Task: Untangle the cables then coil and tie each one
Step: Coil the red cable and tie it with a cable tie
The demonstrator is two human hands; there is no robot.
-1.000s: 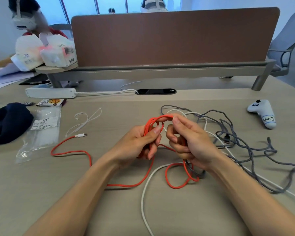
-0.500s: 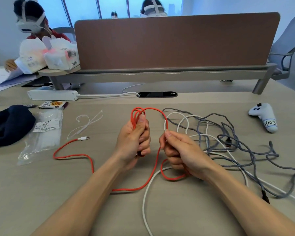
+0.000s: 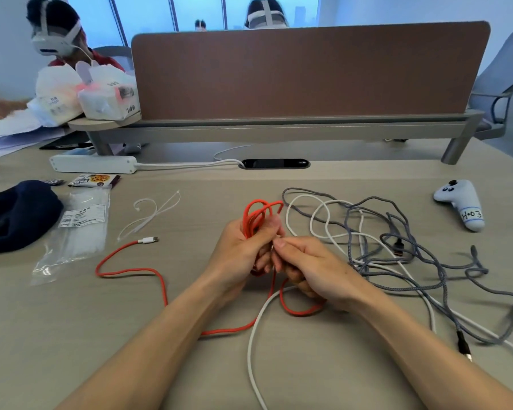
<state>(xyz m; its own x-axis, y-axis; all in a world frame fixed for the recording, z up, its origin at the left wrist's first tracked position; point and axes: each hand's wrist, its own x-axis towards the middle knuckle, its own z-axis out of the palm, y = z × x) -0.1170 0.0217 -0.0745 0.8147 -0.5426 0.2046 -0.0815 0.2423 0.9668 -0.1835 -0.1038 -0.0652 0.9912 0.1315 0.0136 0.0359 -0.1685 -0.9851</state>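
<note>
Right hand [image 3: 314, 269] now meets left hand [image 3: 242, 251] gripping upright red cable [image 3: 256, 213].

Red cable [image 3: 131, 272], white cable [image 3: 253, 344], grey cable [image 3: 444, 279]

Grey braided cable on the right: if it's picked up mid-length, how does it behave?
Probably floppy: the grey cable lies in loose, irregular loops on the desk. Lifting it would likely drag the white cable along, since the two cross repeatedly. It is probably light and not slippery, judging by its thin, braided-looking surface.
</note>
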